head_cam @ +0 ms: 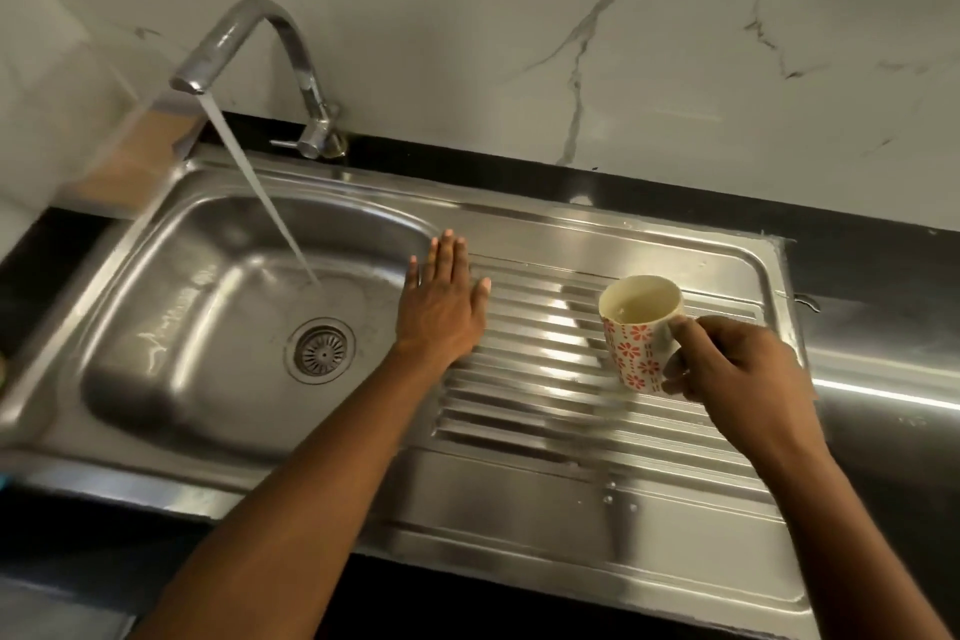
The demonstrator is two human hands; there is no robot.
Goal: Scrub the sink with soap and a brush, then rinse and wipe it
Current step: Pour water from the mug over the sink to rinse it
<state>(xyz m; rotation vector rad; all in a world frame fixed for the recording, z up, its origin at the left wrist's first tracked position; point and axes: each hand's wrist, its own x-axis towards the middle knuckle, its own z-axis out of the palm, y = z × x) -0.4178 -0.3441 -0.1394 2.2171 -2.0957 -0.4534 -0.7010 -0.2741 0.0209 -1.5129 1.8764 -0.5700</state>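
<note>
Rinse step, judging by the running tap (244, 42). Left hand (441, 307) flat, fingers straight, on sink (545, 234) drainboard; right hand (737, 364) grasps cup (636, 333). Next: likely pour over ridges.

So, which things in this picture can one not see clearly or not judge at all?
- Mug handle: head view, hidden behind the right hand.
- Left hand: whether its palm touches the drainboard cannot be told.
- Objects at the left edge: cut off and blurred.
- Brush, soap: none visible.
</note>
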